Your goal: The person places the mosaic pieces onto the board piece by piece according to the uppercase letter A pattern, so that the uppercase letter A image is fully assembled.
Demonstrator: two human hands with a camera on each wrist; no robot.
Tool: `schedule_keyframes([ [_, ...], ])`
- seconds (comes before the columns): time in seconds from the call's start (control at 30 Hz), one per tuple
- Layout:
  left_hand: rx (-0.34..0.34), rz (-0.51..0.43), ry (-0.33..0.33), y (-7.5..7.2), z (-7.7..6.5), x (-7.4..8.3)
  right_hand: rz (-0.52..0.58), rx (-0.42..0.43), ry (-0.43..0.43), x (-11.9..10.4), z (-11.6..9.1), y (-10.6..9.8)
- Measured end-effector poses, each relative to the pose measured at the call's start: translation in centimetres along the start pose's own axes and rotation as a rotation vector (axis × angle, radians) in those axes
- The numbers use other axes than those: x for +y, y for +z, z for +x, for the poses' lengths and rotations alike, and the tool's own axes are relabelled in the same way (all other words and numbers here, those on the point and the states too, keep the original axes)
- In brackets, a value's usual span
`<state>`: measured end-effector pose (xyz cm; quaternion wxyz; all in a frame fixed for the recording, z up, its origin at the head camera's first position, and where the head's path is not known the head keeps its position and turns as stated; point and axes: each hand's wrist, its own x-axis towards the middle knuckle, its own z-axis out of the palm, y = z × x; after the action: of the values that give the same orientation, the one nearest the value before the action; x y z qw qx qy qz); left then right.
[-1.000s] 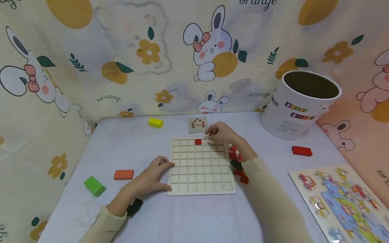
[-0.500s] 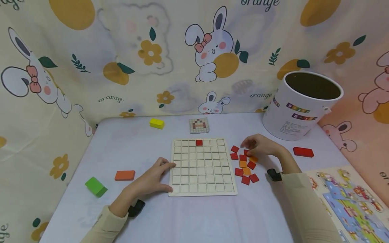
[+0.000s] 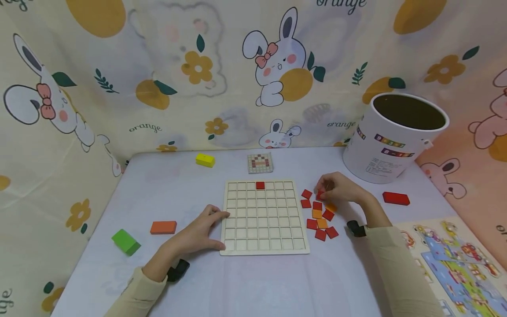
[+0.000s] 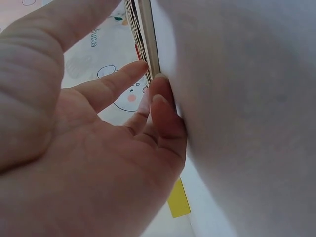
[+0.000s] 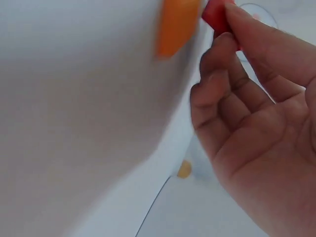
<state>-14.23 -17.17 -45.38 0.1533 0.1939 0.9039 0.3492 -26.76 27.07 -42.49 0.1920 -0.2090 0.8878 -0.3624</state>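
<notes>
A pale wooden grid board (image 3: 264,220) lies in the middle of the table, with one red tile (image 3: 260,186) in its top row. Along its left edge my left hand (image 3: 202,229) rests, thumb and index fingertip touching the rim; the left wrist view shows some other fingers bent beside the edge (image 4: 152,44). To the right of the board, my right hand (image 3: 342,189) pinches a red square tile (image 5: 217,16) between thumb and fingers. Below that hand are loose red tiles (image 3: 311,223) and orange tiles (image 3: 317,214); one orange tile (image 3: 331,207) lies partly under it.
A small pattern card (image 3: 260,163) lies behind the board. A white bucket (image 3: 380,149) stands at the back right, near a red block (image 3: 396,198) and a picture puzzle (image 3: 455,259). Yellow (image 3: 205,160), orange (image 3: 163,227) and green blocks (image 3: 126,242) lie to the left.
My right hand has moved right from the board's top row to the loose tiles and has picked up a red tile there. My left hand has stayed at the board's edge.
</notes>
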Motion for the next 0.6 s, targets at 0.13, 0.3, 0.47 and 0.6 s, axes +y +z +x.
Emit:
schedule_keyframes([
  [0.13, -0.007, -0.009, 0.004, 0.0, -0.1, -0.1, 0.033, 0.028, -0.064, -1.8, 2.2, 1.3],
  [0.3, -0.025, -0.029, -0.002, -0.1, -0.2, -0.2, 0.116, -0.014, -0.130, -5.2, 5.8, 3.7],
  [0.47, -0.033, -0.042, 0.029, -0.4, -0.2, -0.3, 0.195, -0.090, -0.209, -7.9, 9.1, 6.1],
  [0.6, -0.040, -0.045, 0.049, -0.4, -0.1, -0.4, 0.212, -0.124, -0.216, -9.3, 10.5, 8.0],
])
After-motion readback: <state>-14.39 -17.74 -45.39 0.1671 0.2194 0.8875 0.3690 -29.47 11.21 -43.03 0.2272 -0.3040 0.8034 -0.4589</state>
